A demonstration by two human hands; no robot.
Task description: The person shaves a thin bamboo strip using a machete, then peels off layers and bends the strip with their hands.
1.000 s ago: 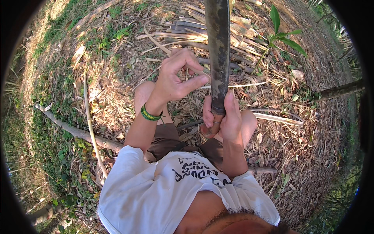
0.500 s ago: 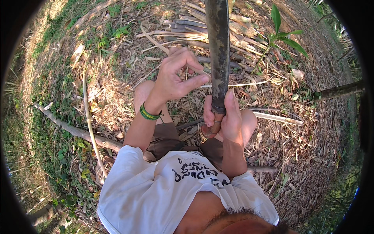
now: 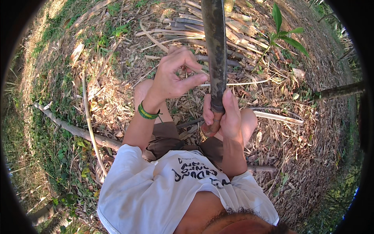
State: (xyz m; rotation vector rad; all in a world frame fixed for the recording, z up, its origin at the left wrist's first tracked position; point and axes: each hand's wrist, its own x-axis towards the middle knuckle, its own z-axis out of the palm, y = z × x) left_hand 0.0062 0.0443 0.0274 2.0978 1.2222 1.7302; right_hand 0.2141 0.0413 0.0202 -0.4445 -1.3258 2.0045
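Note:
My right hand [image 3: 232, 121] is closed around the wooden handle [image 3: 212, 127] of a machete. Its dark, stained blade [image 3: 216, 46] points up and away from me, past the top of the view. To its left, my left hand [image 3: 175, 74] pinches a thin, pale bamboo strip [image 3: 151, 37] between thumb and fingers. One end of the strip curves out beyond the knuckles; the other reaches the blade's left edge, though whether they touch I cannot tell. A green band [image 3: 146, 114] circles my left wrist.
Split bamboo pieces [image 3: 191, 26] lie piled ahead, behind the blade. A leafy green plant [image 3: 278, 35] grows at the far right. On the left lie a long branch [image 3: 78, 130] and a pale strip [image 3: 89, 121]. Another split piece [image 3: 278, 117] rests beside my right knee. Dry leaves cover the ground.
The machete has tilted a little to the left, its blade shifting most toward the top. My left hand keeps its pinch on the bamboo strip, almost in the same place.

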